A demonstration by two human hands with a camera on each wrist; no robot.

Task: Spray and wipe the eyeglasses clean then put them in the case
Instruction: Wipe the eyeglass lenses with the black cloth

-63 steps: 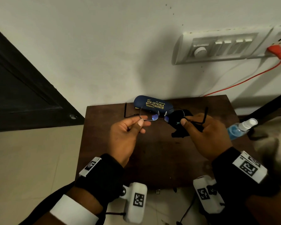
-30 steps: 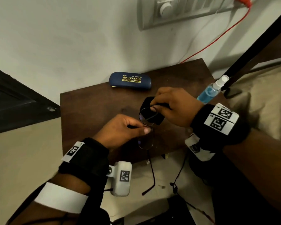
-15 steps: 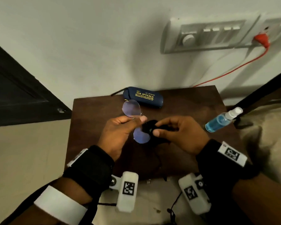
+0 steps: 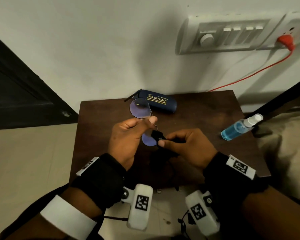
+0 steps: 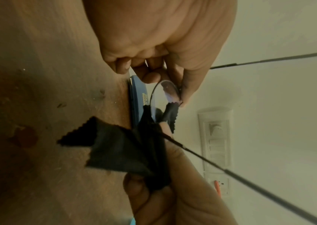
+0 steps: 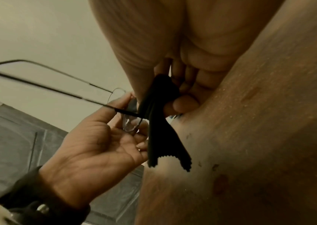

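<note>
My left hand (image 4: 128,135) pinches the thin-rimmed eyeglasses (image 4: 140,108) near the bridge and holds them upright above the brown table (image 4: 206,115), one lens up, one lens (image 4: 148,140) down. My right hand (image 4: 185,146) pinches a black cleaning cloth (image 4: 157,135) around the lower lens. The left wrist view shows the cloth (image 5: 119,149) folded over the lens edge (image 5: 165,94). In the right wrist view the cloth (image 6: 159,121) hangs beside the lens (image 6: 130,123). The closed blue glasses case (image 4: 160,102) lies at the table's back. A blue-liquid spray bottle (image 4: 239,127) lies on its right edge.
A white wall with a switch panel (image 4: 232,37) and a red plug with cable (image 4: 286,39) rises behind the table. A dark door (image 4: 16,94) stands at the left. Beige floor tiles (image 4: 29,161) lie left of the table. Pale fabric (image 4: 287,144) lies at the right.
Over two seconds the glasses turned from level to upright in my left hand. My right hand keeps the cloth on a lens. Since half a second ago, little has moved.
</note>
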